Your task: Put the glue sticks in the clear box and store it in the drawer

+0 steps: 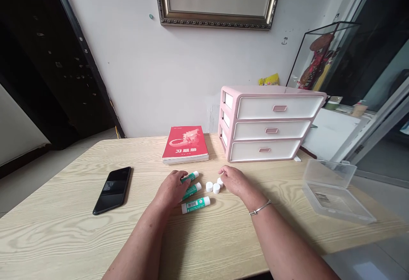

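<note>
Three glue sticks with green labels and white ends lie in a column on the table. My left hand (172, 188) covers the left part of the far glue stick (193, 176), its fingers bent over it. Beside that hand is the middle glue stick (192, 191), its left end hidden. The near glue stick (196, 204) lies free, a barcode facing up. Right of them stand small white caps: a left cap (209, 186), a front cap (216, 189) and a back cap (220, 182). My right hand (234, 180), fingers curled, is at the back cap; its thumb is partly hidden.
A black phone (112, 190) lies at left. Behind the glue sticks is a red book (185, 142); a pink-and-white drawer unit (270, 124) stands at the back right. An open clear plastic box (338, 199) sits near the table's right edge.
</note>
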Demonstrator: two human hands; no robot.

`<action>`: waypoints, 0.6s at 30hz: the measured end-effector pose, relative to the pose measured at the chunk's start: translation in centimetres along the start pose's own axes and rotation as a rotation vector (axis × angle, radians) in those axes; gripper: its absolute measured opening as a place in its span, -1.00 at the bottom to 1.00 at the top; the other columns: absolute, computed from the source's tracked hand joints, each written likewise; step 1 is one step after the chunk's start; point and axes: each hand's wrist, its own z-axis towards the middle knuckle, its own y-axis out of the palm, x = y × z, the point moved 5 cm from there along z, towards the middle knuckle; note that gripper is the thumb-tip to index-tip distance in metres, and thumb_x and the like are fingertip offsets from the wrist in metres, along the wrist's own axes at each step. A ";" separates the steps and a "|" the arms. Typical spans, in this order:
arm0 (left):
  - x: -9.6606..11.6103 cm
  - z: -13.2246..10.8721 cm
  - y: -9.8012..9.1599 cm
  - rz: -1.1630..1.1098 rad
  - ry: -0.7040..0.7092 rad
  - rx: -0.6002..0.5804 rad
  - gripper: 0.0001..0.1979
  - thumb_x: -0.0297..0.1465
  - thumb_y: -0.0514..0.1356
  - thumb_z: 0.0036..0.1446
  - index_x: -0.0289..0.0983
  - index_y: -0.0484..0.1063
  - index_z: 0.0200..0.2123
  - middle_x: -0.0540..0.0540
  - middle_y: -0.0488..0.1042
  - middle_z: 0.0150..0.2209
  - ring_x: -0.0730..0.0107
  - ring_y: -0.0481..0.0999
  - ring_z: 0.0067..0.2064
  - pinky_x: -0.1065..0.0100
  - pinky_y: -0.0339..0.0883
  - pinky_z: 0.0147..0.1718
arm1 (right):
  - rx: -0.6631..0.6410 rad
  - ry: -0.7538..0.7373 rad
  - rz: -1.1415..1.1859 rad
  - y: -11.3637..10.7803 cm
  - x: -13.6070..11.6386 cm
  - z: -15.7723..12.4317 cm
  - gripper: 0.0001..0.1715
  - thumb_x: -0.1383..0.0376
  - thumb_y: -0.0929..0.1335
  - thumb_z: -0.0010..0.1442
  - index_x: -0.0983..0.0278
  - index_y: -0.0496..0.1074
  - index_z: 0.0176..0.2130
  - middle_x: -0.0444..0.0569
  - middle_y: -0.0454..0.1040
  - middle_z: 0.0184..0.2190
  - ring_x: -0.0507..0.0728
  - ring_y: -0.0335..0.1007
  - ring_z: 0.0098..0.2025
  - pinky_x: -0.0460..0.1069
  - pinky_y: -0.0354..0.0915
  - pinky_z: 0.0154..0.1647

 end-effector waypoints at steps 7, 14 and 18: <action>0.0 -0.4 -2.2 -0.152 -0.012 0.133 -0.58 -0.19 0.08 0.20 -0.28 0.48 0.01 -0.21 0.50 0.03 0.19 0.55 -0.08 0.28 0.38 -0.11 | 0.125 -0.074 0.174 -0.7 -1.0 0.0 -0.70 0.37 0.24 0.12 0.24 0.49 -0.19 -0.13 0.46 -0.43 0.06 0.33 -0.40 -0.07 0.18 -0.34; 0.4 -0.7 -3.4 -0.495 -0.059 0.131 -0.52 -0.03 0.16 0.12 -0.28 0.51 -0.09 -0.18 0.58 -0.13 0.18 0.55 -0.11 0.28 0.40 -0.18 | 0.038 -0.055 0.576 -0.3 -3.8 -0.6 -0.79 0.28 0.29 0.08 0.26 0.44 -0.26 -0.19 0.34 -0.53 0.03 0.23 -0.50 -0.09 0.13 -0.47; 1.7 -1.4 -4.0 -0.916 -0.032 0.038 -0.46 0.11 0.09 0.12 -0.29 0.46 -0.31 -0.09 0.47 -0.41 0.33 0.46 -0.37 0.31 0.35 -0.38 | -0.241 -0.069 1.013 -0.3 -6.4 -1.9 -0.67 0.03 0.28 0.21 0.24 0.36 -0.30 -0.17 0.29 -0.54 0.03 0.29 -0.48 -0.11 0.05 -0.54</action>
